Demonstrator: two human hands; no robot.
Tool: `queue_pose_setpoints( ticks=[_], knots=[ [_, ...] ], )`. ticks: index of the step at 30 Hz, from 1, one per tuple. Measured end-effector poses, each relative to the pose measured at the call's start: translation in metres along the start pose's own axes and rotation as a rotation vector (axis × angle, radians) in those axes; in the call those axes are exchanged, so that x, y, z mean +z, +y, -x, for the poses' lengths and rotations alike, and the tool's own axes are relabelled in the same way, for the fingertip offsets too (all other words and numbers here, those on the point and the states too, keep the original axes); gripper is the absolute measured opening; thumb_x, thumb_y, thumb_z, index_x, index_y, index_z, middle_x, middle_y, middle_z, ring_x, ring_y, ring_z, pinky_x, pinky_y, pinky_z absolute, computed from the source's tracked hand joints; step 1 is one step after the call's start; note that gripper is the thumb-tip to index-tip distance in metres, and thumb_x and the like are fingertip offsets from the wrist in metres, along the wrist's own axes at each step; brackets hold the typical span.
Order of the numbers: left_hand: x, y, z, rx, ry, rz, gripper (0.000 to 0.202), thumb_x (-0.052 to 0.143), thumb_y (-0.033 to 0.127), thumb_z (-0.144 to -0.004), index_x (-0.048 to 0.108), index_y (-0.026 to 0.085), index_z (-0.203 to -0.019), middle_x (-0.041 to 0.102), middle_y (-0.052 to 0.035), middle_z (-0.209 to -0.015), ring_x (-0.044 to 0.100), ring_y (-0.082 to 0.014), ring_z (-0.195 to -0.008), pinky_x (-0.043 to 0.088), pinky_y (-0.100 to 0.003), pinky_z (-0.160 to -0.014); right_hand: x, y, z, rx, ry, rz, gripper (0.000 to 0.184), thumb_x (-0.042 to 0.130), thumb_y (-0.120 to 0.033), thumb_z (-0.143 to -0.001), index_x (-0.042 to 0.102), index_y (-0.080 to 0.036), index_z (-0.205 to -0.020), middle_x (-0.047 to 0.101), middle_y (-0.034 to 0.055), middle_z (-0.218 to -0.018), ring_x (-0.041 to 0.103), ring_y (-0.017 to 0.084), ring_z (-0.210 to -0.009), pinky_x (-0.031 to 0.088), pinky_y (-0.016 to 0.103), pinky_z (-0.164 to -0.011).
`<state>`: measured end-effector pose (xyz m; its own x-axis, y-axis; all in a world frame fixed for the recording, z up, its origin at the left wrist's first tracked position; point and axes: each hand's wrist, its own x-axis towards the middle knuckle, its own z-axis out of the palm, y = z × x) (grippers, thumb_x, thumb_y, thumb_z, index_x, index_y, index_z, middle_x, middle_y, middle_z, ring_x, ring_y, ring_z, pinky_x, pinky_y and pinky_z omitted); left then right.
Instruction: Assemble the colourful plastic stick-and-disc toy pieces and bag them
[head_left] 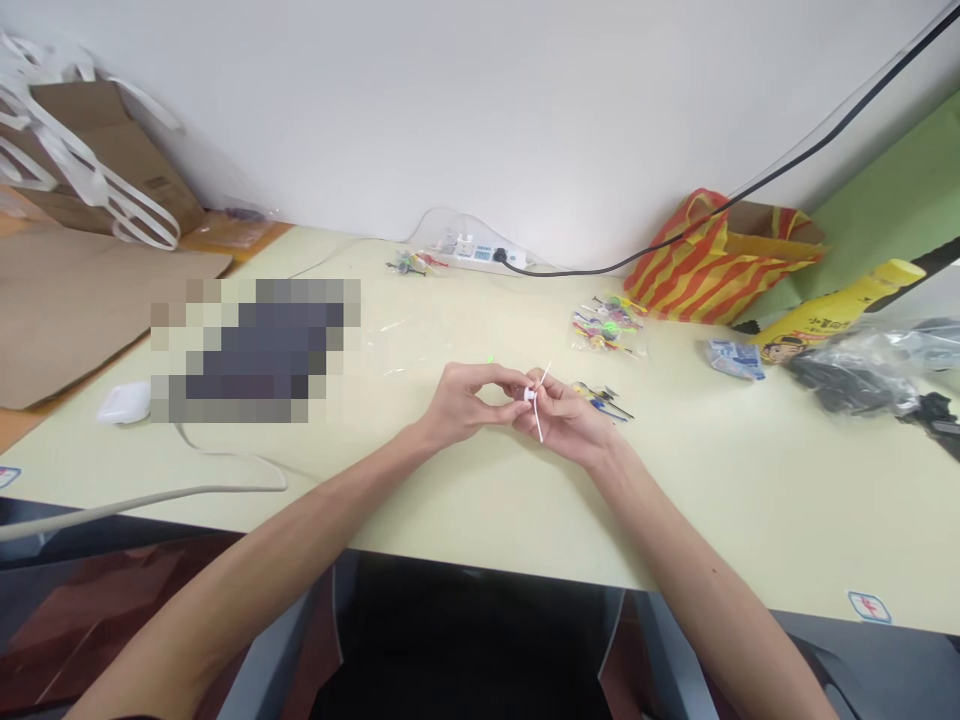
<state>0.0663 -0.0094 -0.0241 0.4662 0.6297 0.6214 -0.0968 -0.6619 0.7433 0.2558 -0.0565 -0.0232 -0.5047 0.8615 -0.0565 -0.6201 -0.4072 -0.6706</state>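
Observation:
My left hand (469, 400) pinches a small white plastic piece (529, 394) between thumb and fingers, above the middle of the table. My right hand (566, 415) meets it there, its fingers closed on a thin white blade-like strip (539, 425) that crosses the piece. Whether the two parts are joined I cannot tell. Just beyond the right hand lies a small pile of yellow, blue and black plastic parts (606, 402). A tiny green piece (490, 359) rests behind the left hand.
A clear bag of colourful parts (607, 328) and a striped bag (712, 265) stand to the right, near a yellow bottle (832, 310). More parts (412, 262) lie beside a power strip (480, 252). At left are a blurred dark object (262, 350) and a white cable (225, 489).

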Motion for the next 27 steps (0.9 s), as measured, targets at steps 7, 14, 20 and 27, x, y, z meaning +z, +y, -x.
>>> queue_pose_setpoints(
  ticks=[7,14,20,27],
  knots=[
    [0.003,0.003,0.000,-0.012,0.006,0.018,0.020,0.083,0.023,-0.081,0.081,0.017,-0.100,0.078,-0.0061,-0.082,0.072,-0.0142,-0.072,0.059,-0.024,-0.072,-0.001,0.000,0.002,-0.032,-0.020,0.074,0.021,0.085,-0.028,-0.081,0.067,-0.022,-0.089,0.059,0.0004,-0.094,0.054,0.011,-0.076,0.048,0.024,-0.071],
    [0.005,0.003,0.001,-0.043,0.002,0.083,0.021,0.083,0.025,-0.080,0.080,0.017,-0.100,0.079,-0.0061,-0.084,0.072,-0.0147,-0.073,0.061,-0.025,-0.072,-0.003,-0.003,0.004,-0.006,0.012,0.145,0.030,0.088,-0.036,-0.076,0.062,-0.024,-0.084,0.058,0.0002,-0.093,0.053,0.014,-0.077,0.047,0.030,-0.076],
    [-0.008,0.001,-0.004,-0.155,0.171,0.089,0.019,0.080,0.030,-0.085,0.077,0.016,-0.097,0.079,-0.0086,-0.095,0.074,-0.0171,-0.084,0.062,-0.029,-0.079,0.003,-0.012,0.010,-0.012,-0.062,0.170,0.040,0.091,-0.039,-0.072,0.054,-0.022,-0.074,0.052,-0.0009,-0.090,0.048,0.012,-0.068,0.044,0.033,-0.076],
    [-0.019,-0.009,-0.007,-0.079,0.052,-0.298,0.021,0.074,0.034,-0.091,0.075,0.019,-0.105,0.078,-0.0066,-0.105,0.071,-0.0181,-0.097,0.054,-0.032,-0.091,0.008,-0.021,0.010,-0.149,0.173,0.450,0.027,0.085,-0.041,-0.079,0.068,-0.021,-0.083,0.056,0.0000,-0.077,0.050,0.014,-0.069,0.041,0.030,-0.068]
  ],
)
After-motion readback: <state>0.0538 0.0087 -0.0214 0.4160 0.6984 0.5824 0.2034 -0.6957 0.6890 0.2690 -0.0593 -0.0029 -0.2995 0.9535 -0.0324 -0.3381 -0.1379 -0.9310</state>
